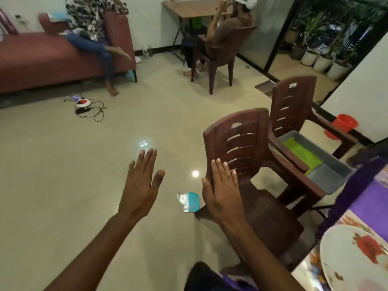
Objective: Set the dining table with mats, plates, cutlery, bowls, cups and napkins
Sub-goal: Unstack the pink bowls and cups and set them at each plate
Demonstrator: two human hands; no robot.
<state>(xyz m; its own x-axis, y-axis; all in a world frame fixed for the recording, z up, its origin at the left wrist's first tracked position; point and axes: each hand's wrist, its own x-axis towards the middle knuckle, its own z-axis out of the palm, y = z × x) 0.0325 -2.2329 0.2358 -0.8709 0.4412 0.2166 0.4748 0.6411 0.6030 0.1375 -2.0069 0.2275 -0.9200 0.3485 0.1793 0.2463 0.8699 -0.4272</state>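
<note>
Head view is showing the left hand (139,185) and right hand (222,192) spread, holding nothing; the plate (354,259) is sitting near right, risking a sleeve knocking it off the table edge.

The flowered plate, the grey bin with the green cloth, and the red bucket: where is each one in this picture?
Flowered plate (344,259): head view, on its white face left of the red flower.
Grey bin (327,177): head view, on its bare grey floor beside the green cloth (302,153).
Red bucket (344,123): head view, on its side wall.
</note>
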